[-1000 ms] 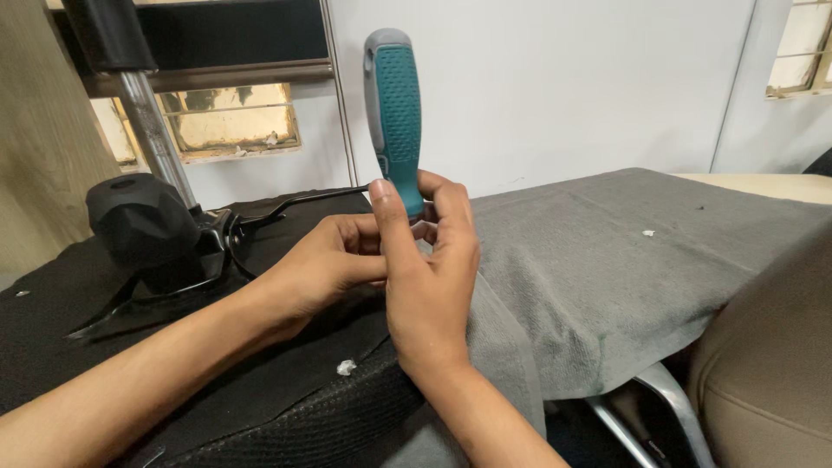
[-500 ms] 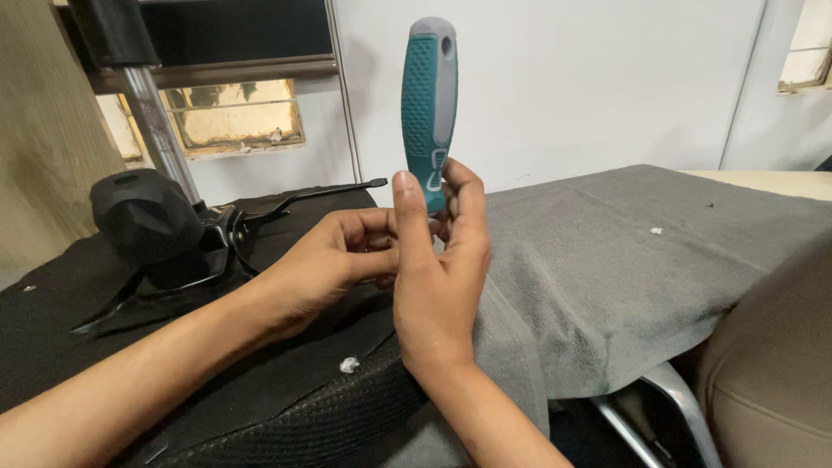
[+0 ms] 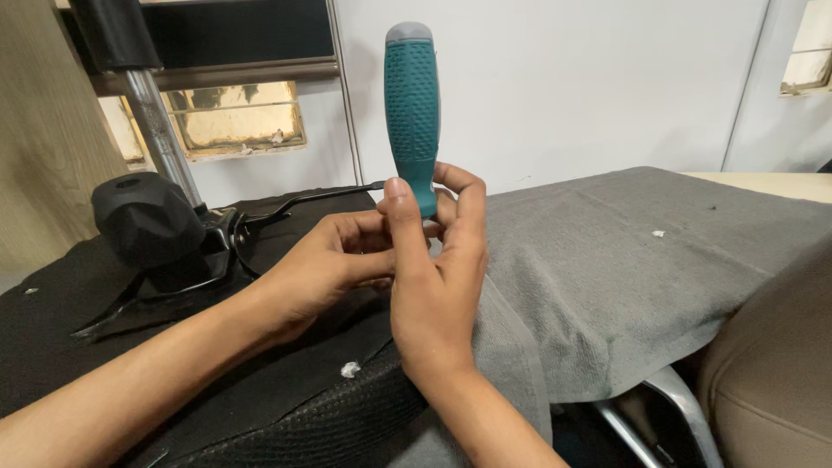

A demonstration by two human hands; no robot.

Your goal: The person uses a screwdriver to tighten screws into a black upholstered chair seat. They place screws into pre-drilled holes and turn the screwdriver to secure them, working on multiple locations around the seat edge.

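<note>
1. Head cam view, starting far left: a black knob-shaped thing (image 3: pixel 143 217) sits on a thin black wire frame (image 3: pixel 208 260), on top of a black mesh cover (image 3: pixel 286 407). A shiny metal pole (image 3: pixel 160 134) goes up right behind it.
2. Next over is my left hand (image 3: pixel 325 264). It comes in from the lower left with the fingers curled in toward the bottom end of the screwdriver. My grip there looks like a pinch, but my other hand blocks the spot, so I can't tell what it's actually squeezing.
3. Little white crumb (image 3: pixel 349 369) lying on the black mesh just below my left wrist.
4. Middle: the teal screwdriver handle (image 3: pixel 412 113) with a grey cap, standing pretty much upright and well above the surface, in front of the white wall (image 3: pixel 589 87). The shaft is hidden behind my fingers.
5. My right hand (image 3: pixel 433 286) has its grip closed on the lower end of that handle, thumb on the near side, fingers wrapped round the far side. It touches my left hand.
6. To the right, a grey towel-like cloth (image 3: pixel 624 260) is spread over the surface and hangs over the near edge.
7. Far right corner: a tan cushion (image 3: pixel 771 381), with a bit of metal frame (image 3: pixel 667 407) beside it.
</note>
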